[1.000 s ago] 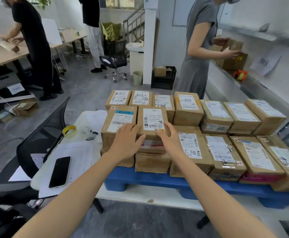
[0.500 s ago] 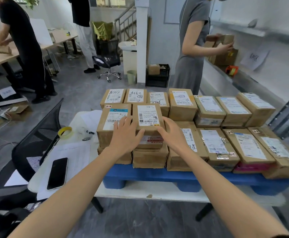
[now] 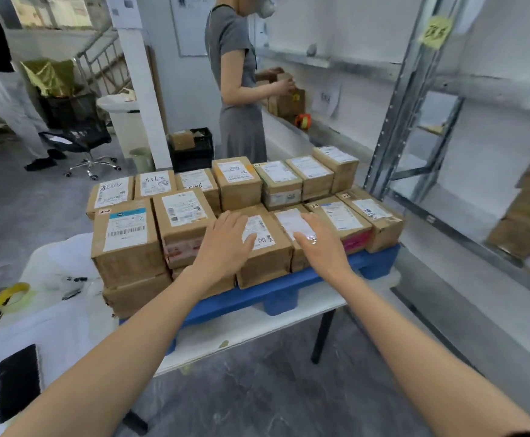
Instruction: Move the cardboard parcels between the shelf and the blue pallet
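Left grip point(image 3: 226, 244) and right grip point(image 3: 319, 244) are hovering open, holding nothing, flanking a parcel point(image 3: 259, 231) on the pallet point(image 3: 289, 290); left is nearer, overlapping its edge; its long axis is running away

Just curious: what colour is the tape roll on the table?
The tape roll is yellow; head view.

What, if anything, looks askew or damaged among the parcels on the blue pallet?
Nothing spilled or crushed. Only the front-left top parcel sits slightly offset over the lower parcel on the blue pallet.
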